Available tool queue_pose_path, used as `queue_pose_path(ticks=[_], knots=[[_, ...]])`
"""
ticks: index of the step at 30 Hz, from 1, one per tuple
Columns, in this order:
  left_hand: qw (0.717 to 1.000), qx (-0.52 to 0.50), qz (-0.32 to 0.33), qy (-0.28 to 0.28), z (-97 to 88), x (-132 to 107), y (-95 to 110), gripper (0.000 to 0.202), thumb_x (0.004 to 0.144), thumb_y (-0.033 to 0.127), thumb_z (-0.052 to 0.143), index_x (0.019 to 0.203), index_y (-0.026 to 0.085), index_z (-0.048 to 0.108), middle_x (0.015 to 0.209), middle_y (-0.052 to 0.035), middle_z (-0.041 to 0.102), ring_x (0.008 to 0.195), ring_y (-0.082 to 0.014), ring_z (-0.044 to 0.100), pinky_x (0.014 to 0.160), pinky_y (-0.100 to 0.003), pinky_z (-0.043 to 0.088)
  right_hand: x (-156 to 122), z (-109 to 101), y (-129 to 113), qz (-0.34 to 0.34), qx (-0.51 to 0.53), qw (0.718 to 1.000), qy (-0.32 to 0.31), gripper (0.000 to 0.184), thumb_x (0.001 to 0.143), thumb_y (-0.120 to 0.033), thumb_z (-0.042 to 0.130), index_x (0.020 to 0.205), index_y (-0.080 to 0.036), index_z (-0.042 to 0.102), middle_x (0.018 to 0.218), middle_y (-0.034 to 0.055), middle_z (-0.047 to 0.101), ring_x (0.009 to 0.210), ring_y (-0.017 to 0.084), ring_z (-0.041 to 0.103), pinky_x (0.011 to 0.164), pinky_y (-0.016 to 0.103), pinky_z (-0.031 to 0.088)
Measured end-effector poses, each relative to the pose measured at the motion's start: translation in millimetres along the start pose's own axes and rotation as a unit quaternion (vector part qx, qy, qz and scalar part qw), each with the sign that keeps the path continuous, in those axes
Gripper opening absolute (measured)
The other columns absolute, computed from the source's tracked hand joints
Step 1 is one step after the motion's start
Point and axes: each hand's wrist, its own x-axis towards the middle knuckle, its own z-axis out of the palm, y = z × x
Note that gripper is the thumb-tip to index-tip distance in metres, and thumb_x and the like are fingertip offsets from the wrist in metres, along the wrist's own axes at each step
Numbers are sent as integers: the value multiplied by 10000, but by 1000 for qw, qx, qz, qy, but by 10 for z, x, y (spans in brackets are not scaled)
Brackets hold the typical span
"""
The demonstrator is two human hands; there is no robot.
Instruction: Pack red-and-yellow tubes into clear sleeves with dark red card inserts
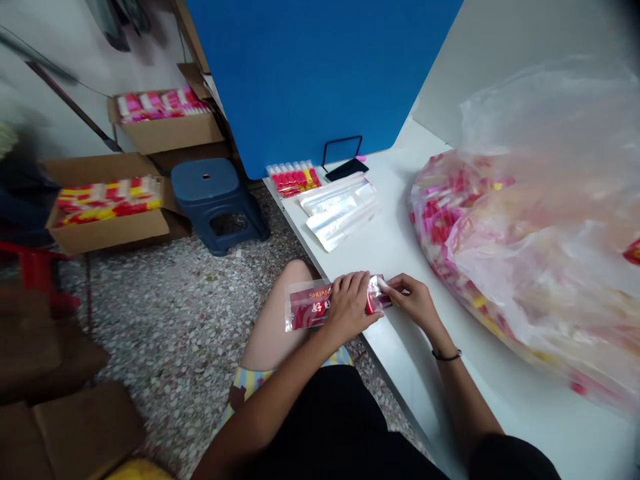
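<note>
A seated person works at the edge of a white worktop, both bare hands close together in front of the body. Held between them is a flat clear plastic packet with red printing inside and lettering that begins SHUANG. Its long axis runs crosswise, left to right, rising slightly towards the right, and it sits above a bare knee.

The left hand is closed over the middle of the packet, fingers curled across the top, and the packet's left end sticks out free beyond it. The right hand grips the right end in a pinch, and this hand is the nearer to the worktop. A black band circles the right wrist.

Ahead of the hands, on the worktop, lie flat silvery pouches. Just to the right of the right hand sits a large clear plastic bag stuffed with red, pink and yellow packets. Left of the hands, on the speckled floor, stand a blue plastic stool and an open cardboard box
</note>
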Motion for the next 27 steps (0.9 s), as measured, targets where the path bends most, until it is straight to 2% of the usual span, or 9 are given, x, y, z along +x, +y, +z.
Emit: queue_pose_path(ticks=[4, 8, 10, 12, 15, 17, 22, 27], knots=[[1000, 1, 4, -1, 17, 1, -10, 782, 791, 552, 607, 1399, 151, 322, 1399, -125, 449, 1279, -277, 387, 1084, -441, 258, 53, -123, -4, 0, 19, 999, -35, 375, 733, -518, 684, 859, -167, 649, 758, 62, 702, 665, 186, 639, 619, 294, 498], [1000, 3, 6, 1, 28, -3, -15, 823, 769, 552, 638, 1404, 144, 311, 1396, -120, 456, 1274, -274, 386, 1092, -432, 249, 88, -344, -44, -19, -81, 994, -74, 340, 739, -446, 683, 955, -184, 692, 807, 61, 723, 678, 187, 627, 648, 310, 495], [1000, 3, 6, 2, 30, -5, -15, 820, 770, 552, 636, 1404, 146, 312, 1398, -122, 454, 1275, -275, 385, 1096, -431, 244, 93, -430, -54, -18, -102, 992, -67, 355, 743, -426, 673, 1003, -185, 678, 761, 50, 707, 622, 169, 597, 612, 303, 485], [1000, 4, 4, 2, 31, -5, -13, 805, 780, 552, 621, 1404, 148, 313, 1395, -125, 454, 1275, -278, 386, 1097, -436, 242, 93, -459, -57, 3, -56, 997, -46, 418, 752, -431, 652, 1083, -178, 614, 683, 22, 664, 553, 152, 573, 552, 287, 476], [1000, 7, 4, 4, 31, -3, -9, 796, 789, 546, 608, 1407, 149, 304, 1385, -129, 460, 1272, -280, 389, 1094, -443, 244, 82, -385, -63, 27, 54, 998, -7, 507, 756, -435, 636, 1172, -186, 489, 636, -34, 596, 520, 144, 579, 523, 276, 489], [1000, 10, 5, 5, 30, -1, -5, 797, 789, 540, 609, 1412, 155, 293, 1381, -131, 460, 1274, -281, 390, 1093, -448, 247, 66, -297, -72, 26, 82, 996, -12, 518, 756, -420, 640, 1185, -194, 460, 638, -48, 573, 530, 143, 585, 535, 276, 502], [1000, 5, 4, 9, 24, 0, 4, 765, 810, 545, 576, 1406, 149, 306, 1379, -134, 458, 1273, -280, 395, 1101, -449, 241, 34, -169, -71, 12, 62, 996, -65, 450, 740, -393, 669, 1121, -178, 562, 703, -12, 580, 576, 144, 580, 545, 278, 514], [1000, 0, 7, 13, 24, -4, 8, 766, 815, 562, 566, 1399, 134, 316, 1372, -135, 464, 1267, -276, 400, 1102, -446, 241, 76, -150, 6, 10, -2, 999, -43, 416, 774, -407, 620, 1096, -145, 650, 798, 57, 636, 637, 175, 610, 581, 315, 535]])
